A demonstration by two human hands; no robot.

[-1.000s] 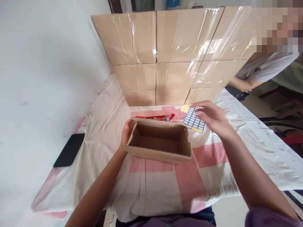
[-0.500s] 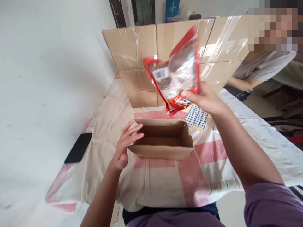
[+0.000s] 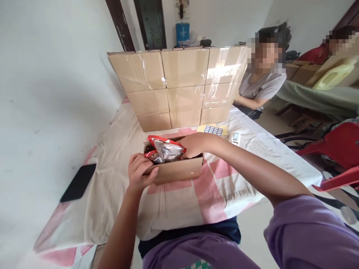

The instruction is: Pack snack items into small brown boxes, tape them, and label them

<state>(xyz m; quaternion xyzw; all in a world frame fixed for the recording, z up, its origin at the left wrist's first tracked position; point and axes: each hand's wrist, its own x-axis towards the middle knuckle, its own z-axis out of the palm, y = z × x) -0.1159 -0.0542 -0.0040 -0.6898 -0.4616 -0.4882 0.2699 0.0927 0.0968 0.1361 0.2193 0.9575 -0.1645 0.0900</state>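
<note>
A small open cardboard box (image 3: 178,173) stands on the cloth-covered table in front of me. Inside it sits a red and silver snack packet (image 3: 169,150), tilted, its upper part showing above the rim. My left hand (image 3: 141,170) grips the box at its left end, thumb on the front wall and fingers over the edge. Reaching in from the right, my right hand (image 3: 193,145) is down in the box at the packet's right side. Its fingertips are hidden behind the packet and the box wall.
Behind the box rises a wall of stacked, taped cartons (image 3: 183,69). Label sheets (image 3: 213,130) and a small white card (image 3: 236,138) lie right of it. A black phone-like slab (image 3: 79,183) is at the table's left. A person (image 3: 259,86) sits beyond; red chairs (image 3: 336,145) stand right.
My right hand has brought the packet down from above the box into it. My left hand, open beside the box before, now holds its left end. The view has swung right.
</note>
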